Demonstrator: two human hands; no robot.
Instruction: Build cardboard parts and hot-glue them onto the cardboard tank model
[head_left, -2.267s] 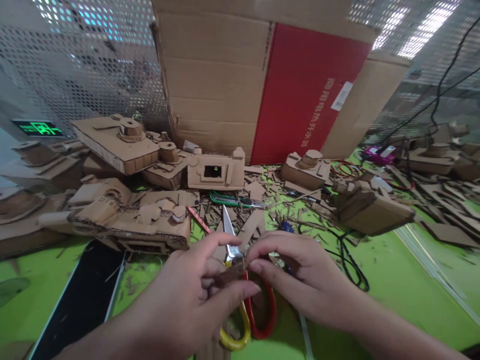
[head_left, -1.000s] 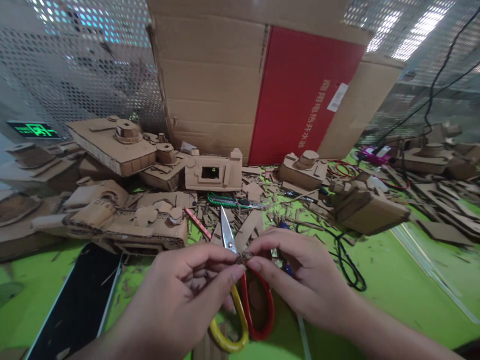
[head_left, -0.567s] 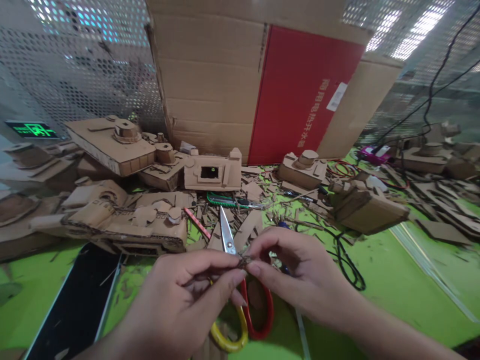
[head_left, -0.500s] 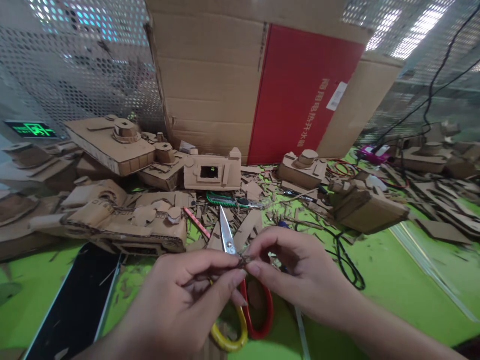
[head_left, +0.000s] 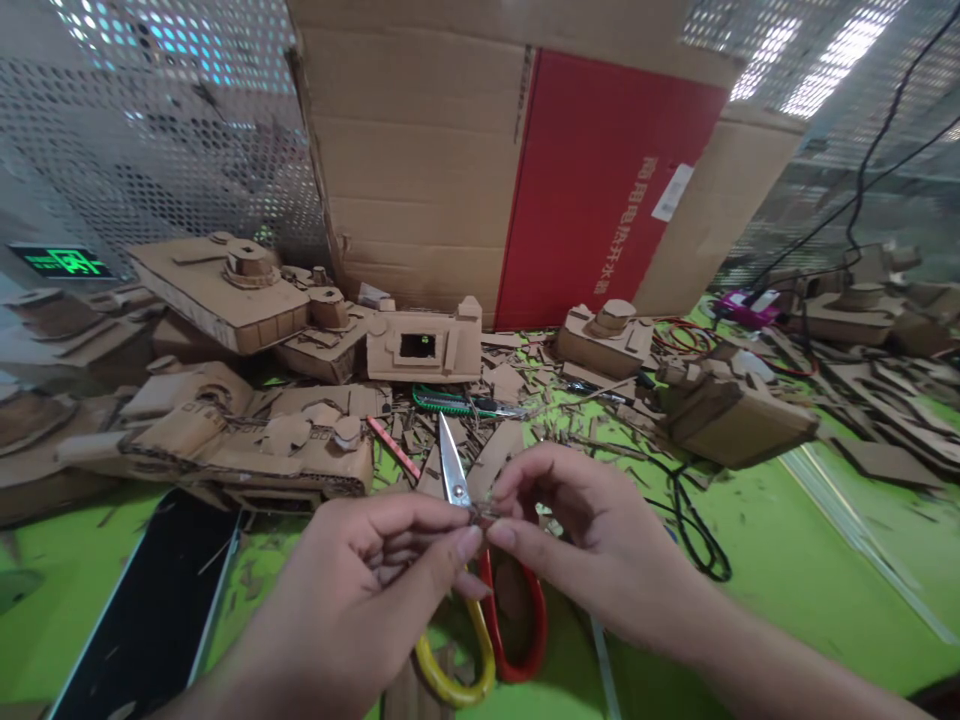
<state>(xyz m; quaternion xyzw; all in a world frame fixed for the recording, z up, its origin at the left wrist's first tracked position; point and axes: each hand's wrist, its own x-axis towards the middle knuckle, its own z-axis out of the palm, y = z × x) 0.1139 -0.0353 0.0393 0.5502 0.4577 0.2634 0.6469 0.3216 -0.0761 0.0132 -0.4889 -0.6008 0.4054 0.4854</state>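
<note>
My left hand [head_left: 375, 590] and my right hand [head_left: 592, 550] meet at the lower middle, thumbs and forefingers pinched on a small brown scrap [head_left: 482, 512], likely cardboard, whose shape is blurred. Both hands are closed on it from opposite sides. Beneath them on the green table lie scissors [head_left: 452, 465] with one yellow and one red handle, blades pointing away. Beyond the blade tips rests a green utility knife [head_left: 450, 401]. A red-pink strip [head_left: 394, 447] lies left of the blades.
Cardboard models [head_left: 300, 435] crowd the left, with a dark phone-like slab [head_left: 150, 600] in front. Another model [head_left: 739, 415] and a black cable [head_left: 690, 525] are at the right. Clear sticks [head_left: 862, 540] lie far right. A large cardboard sheet [head_left: 420, 160] stands behind. Scraps litter the green table [head_left: 795, 600].
My hands have shifted slightly at the fingertips, with the scrap a little further left and its visible part changed. The scissors' handles show a bit more. Everything else stays put.
</note>
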